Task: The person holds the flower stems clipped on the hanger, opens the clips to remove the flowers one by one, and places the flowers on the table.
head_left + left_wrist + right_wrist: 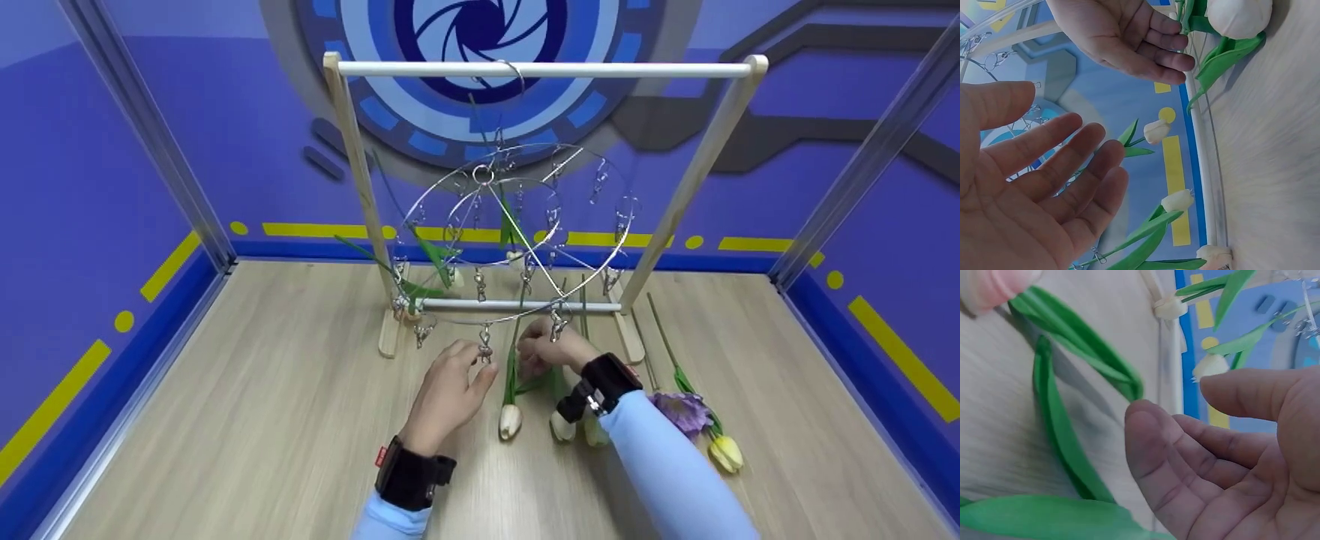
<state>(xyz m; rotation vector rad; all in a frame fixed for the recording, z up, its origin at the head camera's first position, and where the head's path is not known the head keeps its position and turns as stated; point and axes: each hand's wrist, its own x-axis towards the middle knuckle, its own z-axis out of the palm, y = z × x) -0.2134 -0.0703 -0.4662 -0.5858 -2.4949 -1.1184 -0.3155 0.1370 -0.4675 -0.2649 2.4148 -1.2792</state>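
Here's the left hand (pixel 448 396), lower centre, fingers loosely spread, nothing gripped; the right hand (pixel 555 349), right of centre, relaxed and ungripping beside green stems, contact unclear. A white tulip with green leaves (pixel 510 422) lies lower centre, under a round silver wire clip hanger (pixel 526 241).

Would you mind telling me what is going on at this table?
Someone is working bare-handed among artificial-looking flowers at a rack with a clip hanger hooked over it. Several white tulips already hang head-down from the hanger. The left hand is open and empty near the hanger; the right hand is beside loose tulips lying on the table, with no clear grip on any. A purple flower and a yellow tulip lie farther right.
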